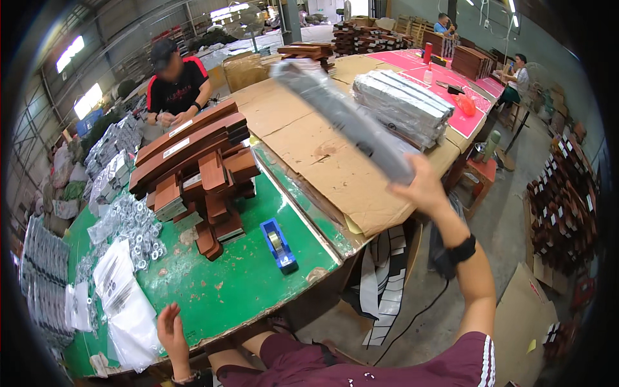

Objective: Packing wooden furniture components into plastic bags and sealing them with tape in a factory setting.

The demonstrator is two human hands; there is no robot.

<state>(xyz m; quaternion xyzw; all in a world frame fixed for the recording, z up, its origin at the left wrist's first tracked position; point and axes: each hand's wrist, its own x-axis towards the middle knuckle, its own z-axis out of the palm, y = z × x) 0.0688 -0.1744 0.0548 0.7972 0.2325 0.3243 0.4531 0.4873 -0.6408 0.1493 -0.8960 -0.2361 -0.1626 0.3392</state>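
Observation:
My right hand [422, 188] is closed round the near end of a long, grey, plastic-wrapped bundle [351, 119]. The bundle is tilted above the cardboard-covered table, its far end smeared by motion. Low on the left, my left hand [172, 330] is raised with nothing in it, fingers stretched, at the front edge of the green table [213, 293]. Nearest to it lie clear plastic bags [126, 303]. A blue tape dispenser [278, 246] stands on the green top, beside a stack of reddish-brown wooden slats [200, 171].
Several wrapped bundles [403, 106] are piled on the cardboard sheet [309, 155]. Small bagged metal parts [132, 229] cover the green table's left. Across it sits a co-worker [179, 84], hands together. A red stool [480, 173] and more stacked slats [564, 193] stand on the right.

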